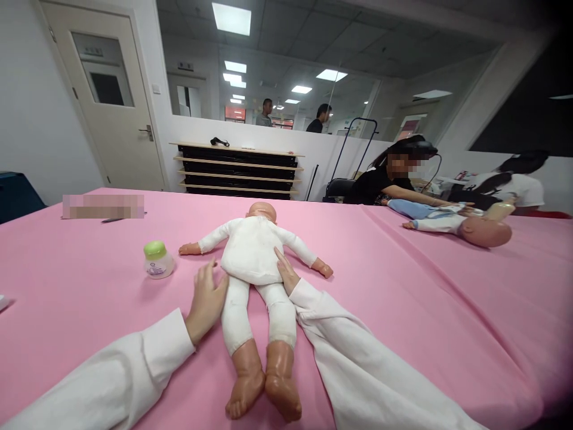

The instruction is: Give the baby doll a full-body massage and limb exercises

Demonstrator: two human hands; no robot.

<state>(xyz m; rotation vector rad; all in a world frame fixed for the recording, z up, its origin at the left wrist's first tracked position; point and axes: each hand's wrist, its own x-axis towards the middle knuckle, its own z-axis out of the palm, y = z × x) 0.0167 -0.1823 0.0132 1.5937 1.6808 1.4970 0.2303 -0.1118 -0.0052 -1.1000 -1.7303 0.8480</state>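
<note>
A baby doll [253, 251] with a white cloth body lies on the pink-covered table, its feet toward me and its arms spread out. My left hand [206, 298] rests beside the doll's hip on the left, fingers extended and the thumb side close to the cloth. On the opposite side, my right hand [285, 270] lies against the doll's lower side with its fingers stretched along the torso; the sleeve covers part of it. Neither hand grips anything. A small jar [158, 261] with a green lid stands left of the doll, beyond my left hand.
The pink cloth [385, 310] has folds on the right. Across the table, a person [385, 179] leans over another doll [486, 231] in blue and white clothes, near a bottle [500, 209]. A blurred-out item [102, 206] lies at far left. Shelving [239, 170] stands behind.
</note>
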